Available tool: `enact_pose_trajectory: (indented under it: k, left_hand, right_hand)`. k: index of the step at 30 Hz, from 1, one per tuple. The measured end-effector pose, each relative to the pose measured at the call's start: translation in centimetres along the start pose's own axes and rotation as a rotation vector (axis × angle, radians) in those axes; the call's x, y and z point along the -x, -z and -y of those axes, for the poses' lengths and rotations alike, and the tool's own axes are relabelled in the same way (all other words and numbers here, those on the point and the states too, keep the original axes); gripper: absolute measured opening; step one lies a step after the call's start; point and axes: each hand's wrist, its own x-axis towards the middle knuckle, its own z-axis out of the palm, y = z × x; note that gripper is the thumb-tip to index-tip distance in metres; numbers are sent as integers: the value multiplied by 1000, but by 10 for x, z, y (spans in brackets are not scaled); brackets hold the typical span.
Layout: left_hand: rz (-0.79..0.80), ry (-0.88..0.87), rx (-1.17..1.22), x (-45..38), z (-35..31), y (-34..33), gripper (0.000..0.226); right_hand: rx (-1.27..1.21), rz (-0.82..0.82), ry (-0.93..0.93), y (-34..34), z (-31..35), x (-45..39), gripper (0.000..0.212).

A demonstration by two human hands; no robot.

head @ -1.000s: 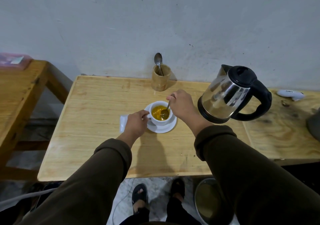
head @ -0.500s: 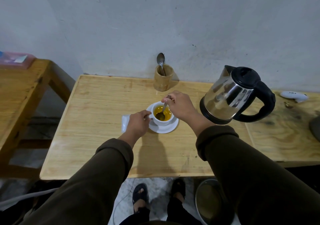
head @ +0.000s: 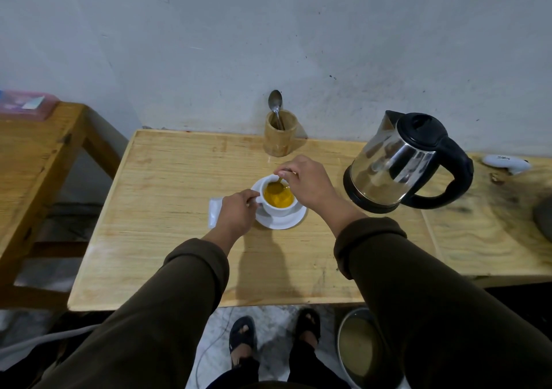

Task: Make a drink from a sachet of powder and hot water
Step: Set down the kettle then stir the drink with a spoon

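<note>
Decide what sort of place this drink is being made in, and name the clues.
Probably a plain home or workshop corner, not a fitted kitchen: a bare, scuffed wall, a rough plywood table holding an electric kettle, and a wooden holder with one spoon.

Bare surface (head: 167,197) wide open to the left and front of the cup (head: 279,201) and saucer (head: 280,221). Blocked on the right by the steel kettle (head: 397,161), behind by the wooden spoon holder (head: 280,134). Sachet (head: 214,211) flat just left of the saucer, partly under the left hand (head: 236,215).
</note>
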Motion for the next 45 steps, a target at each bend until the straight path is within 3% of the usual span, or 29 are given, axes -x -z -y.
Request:
enact_pose_trajectory:
  k: [15,26,35,45]
  left_hand:
    - [21,4,-13,0,1,2,32]
    - [17,15,-24,-1,-1,3,32]
    - [26,-1,-35,-1,-1,4,33]
    - [23,-11,-45,-1,0,4,32]
  right_hand:
    - [68,-2,-10,9,-7,-1,27]
    - [-32,53,22,7,0,1,23]
    - [29,-10,-15,8,-7,-4,27]
    - [-36,58,-1,6,-2,-1,23]
